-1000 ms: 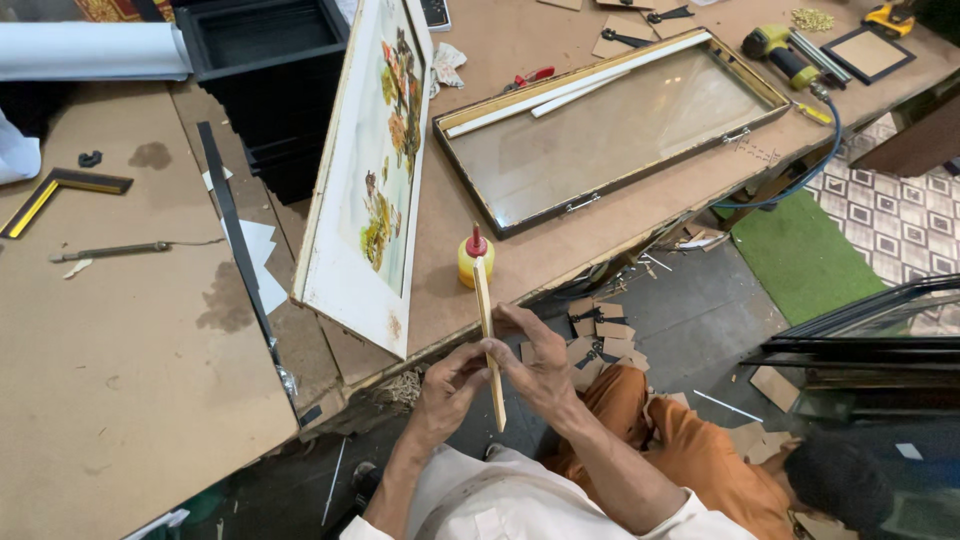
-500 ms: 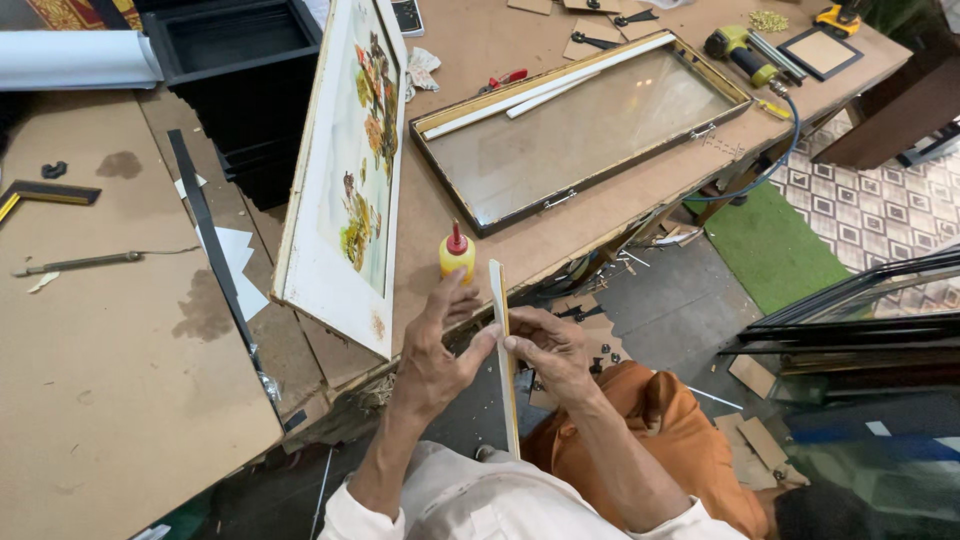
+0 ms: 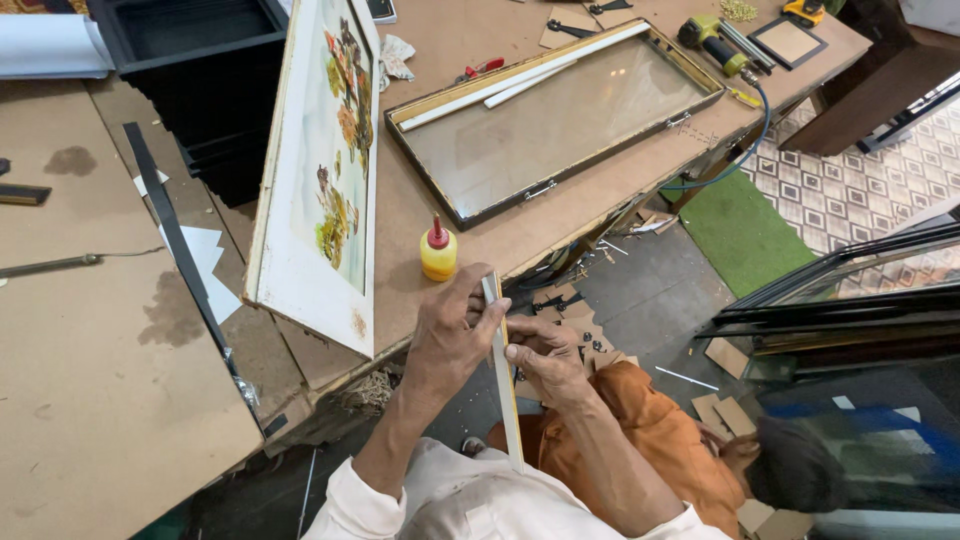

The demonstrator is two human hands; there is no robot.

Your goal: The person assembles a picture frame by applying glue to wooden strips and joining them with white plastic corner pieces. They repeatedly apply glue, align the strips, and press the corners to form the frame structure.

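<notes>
Both my hands hold a long thin pale strip (image 3: 506, 400) with a yellow edge, pointing from the table edge back toward my body. My left hand (image 3: 452, 335) grips its upper end, thumb along the strip. My right hand (image 3: 545, 358) pinches it just below, from the right. A small yellow glue bottle (image 3: 438, 252) with a red nozzle stands on the brown table (image 3: 470, 40) just above my left hand. A painted floral picture (image 3: 325, 170) on a white board leans upright to the left of the bottle.
A glazed gold-and-black frame (image 3: 690, 70) lies flat on the table with white strips inside. A green power tool (image 3: 712, 42) with a blue hose, red pliers (image 3: 480, 69) and a small frame (image 3: 787, 40) lie beyond. Black trays (image 3: 190, 40) sit at upper left. Scraps litter the floor.
The view has shifted right. My hands have risen with the strip, so its top end now sits near the glue bottle, and my left hand has closed more tightly around it.
</notes>
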